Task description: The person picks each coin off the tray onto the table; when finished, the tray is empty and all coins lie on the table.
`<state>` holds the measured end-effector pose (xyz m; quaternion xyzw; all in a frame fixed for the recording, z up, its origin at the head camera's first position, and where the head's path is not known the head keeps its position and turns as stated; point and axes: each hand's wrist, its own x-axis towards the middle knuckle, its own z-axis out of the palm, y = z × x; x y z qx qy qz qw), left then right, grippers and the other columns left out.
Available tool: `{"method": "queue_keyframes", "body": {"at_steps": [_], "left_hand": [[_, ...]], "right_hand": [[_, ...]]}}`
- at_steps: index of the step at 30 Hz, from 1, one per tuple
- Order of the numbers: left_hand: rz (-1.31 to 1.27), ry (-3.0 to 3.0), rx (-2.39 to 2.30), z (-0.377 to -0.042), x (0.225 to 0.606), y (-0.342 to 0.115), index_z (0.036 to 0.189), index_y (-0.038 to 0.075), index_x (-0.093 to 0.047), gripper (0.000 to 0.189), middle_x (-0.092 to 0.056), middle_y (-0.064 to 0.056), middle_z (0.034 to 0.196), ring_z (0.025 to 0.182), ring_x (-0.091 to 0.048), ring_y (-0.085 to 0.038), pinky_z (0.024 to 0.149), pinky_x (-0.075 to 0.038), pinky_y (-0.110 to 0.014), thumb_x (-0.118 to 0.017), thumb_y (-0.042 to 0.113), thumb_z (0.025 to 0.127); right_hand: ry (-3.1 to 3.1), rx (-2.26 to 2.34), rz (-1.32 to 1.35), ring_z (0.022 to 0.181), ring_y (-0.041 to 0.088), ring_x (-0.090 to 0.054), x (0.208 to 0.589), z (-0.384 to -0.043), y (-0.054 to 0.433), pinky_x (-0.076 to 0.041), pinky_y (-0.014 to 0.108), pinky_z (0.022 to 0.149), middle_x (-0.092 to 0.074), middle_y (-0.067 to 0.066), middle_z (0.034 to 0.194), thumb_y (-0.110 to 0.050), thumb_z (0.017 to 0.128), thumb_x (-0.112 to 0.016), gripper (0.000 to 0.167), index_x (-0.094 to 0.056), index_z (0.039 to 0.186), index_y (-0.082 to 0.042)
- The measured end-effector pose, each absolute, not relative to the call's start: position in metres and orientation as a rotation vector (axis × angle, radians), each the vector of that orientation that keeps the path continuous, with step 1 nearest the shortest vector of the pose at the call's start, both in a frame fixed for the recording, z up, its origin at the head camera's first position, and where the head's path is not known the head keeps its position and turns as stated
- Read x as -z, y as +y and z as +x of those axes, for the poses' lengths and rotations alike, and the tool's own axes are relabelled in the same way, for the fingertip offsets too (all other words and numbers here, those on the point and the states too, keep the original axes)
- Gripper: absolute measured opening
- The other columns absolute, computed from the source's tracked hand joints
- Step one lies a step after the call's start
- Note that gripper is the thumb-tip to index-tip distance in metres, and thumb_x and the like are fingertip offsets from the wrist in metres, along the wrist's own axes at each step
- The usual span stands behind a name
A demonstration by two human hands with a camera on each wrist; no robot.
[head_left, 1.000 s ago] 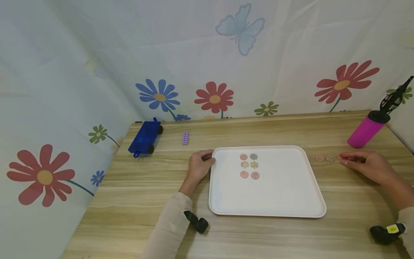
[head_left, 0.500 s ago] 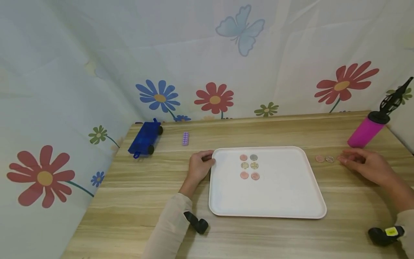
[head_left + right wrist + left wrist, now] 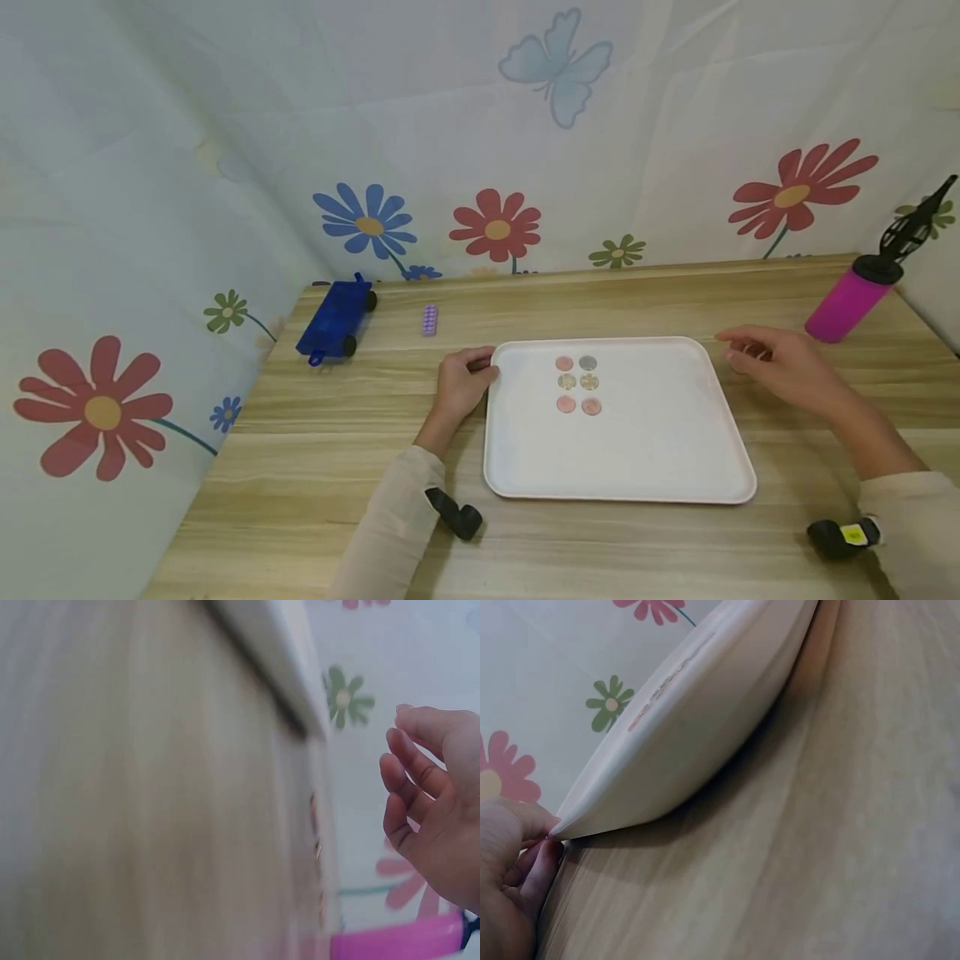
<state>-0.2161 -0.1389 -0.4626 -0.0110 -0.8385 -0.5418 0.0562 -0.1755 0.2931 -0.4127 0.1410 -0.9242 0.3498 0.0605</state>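
My left hand (image 3: 460, 390) pinches the left rim of a white tray (image 3: 660, 442) between thumb and fingers; the left wrist view shows the tray corner (image 3: 630, 795) in that grip. Several coins (image 3: 589, 382) lie on the tray in two short columns, copper, gold and silver coloured. My right hand (image 3: 783, 371) hovers just off the tray's right edge. In the right wrist view its fingers (image 3: 409, 761) are loosely bent, with nothing between them. Small coins (image 3: 317, 849) lie on the table beyond the tray edge in that view; in the head view the hand covers them.
A pink balloon pump (image 3: 851, 300) with a black nozzle lies at the back right. At the back left are a blue toy cart (image 3: 337, 319) and a purple toy brick (image 3: 430, 320). A flowered curtain (image 3: 420, 100) closes off the wooden table's far side.
My right hand has left the rightmost coin on the table and moved left, towards the tray. The left hand, the tray and the coins on it have stayed put.
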Motion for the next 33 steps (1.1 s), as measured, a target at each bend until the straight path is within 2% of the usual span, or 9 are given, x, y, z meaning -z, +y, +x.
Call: {"method": "queue_keyframes", "body": {"at_steps": [5, 15, 23, 29, 33], "left_hand": [[-0.016, -2.554, 1.644, -0.217, 0.463, -0.14, 0.114, -0.006, -0.074, 0.031, -0.076, -0.025, 0.108, 0.101, -0.074, -0.033, 0.087, -0.062, -0.032, -0.07, -0.004, 0.084], [-0.023, -2.556, 1.643, -0.22, 0.463, -0.139, 0.116, -0.006, -0.073, 0.031, -0.075, -0.025, 0.109, 0.103, -0.073, -0.034, 0.088, -0.062, -0.034, -0.07, -0.005, 0.085], [-0.034, -2.543, 1.654, -0.218, 0.462, -0.139, 0.114, -0.006, -0.074, 0.03, -0.076, -0.026, 0.107, 0.101, -0.074, -0.035, 0.087, -0.062, -0.034, -0.07, -0.005, 0.084], [-0.041, -2.546, 1.63, -0.217, 0.464, -0.139, 0.113, -0.006, -0.074, 0.029, -0.076, -0.025, 0.106, 0.099, -0.074, -0.033, 0.085, -0.063, -0.031, -0.07, -0.005, 0.084], [-0.042, -2.549, 1.631, -0.217, 0.465, -0.139, 0.113, -0.006, -0.074, 0.03, -0.076, -0.025, 0.107, 0.099, -0.074, -0.032, 0.085, -0.062, -0.031, -0.07, -0.005, 0.084]], "right_hand": [[-2.756, -1.144, 0.536, 0.076, -0.001, -0.053, 0.402, -0.185, 0.265, -0.049, 0.016, 0.063, -0.068, 0.01, 0.095, -0.01, 0.098, -0.066, 0.027, -0.069, 0.122, 0.002], [-2.761, -1.283, 0.559, 0.082, 0.003, -0.055, 0.386, -0.203, 0.22, -0.05, 0.013, 0.069, -0.07, 0.019, 0.107, -0.012, 0.1, -0.063, 0.031, -0.066, 0.128, 0.002], [-2.823, -1.361, 0.525, 0.087, 0.019, -0.059, 0.4, -0.217, 0.193, -0.051, 0.014, 0.071, -0.069, 0.022, 0.11, -0.013, 0.1, -0.063, 0.031, -0.066, 0.126, 0.003], [-2.855, -1.423, 0.534, 0.086, 0.017, -0.06, 0.417, -0.226, 0.178, -0.05, 0.015, 0.071, -0.069, 0.023, 0.108, -0.009, 0.098, -0.064, 0.029, -0.067, 0.123, 0.006], [-2.871, -1.436, 0.536, 0.092, 0.022, -0.06, 0.428, -0.231, 0.17, -0.05, 0.019, 0.079, -0.07, 0.023, 0.107, -0.007, 0.097, -0.064, 0.026, -0.069, 0.12, 0.006]]}}
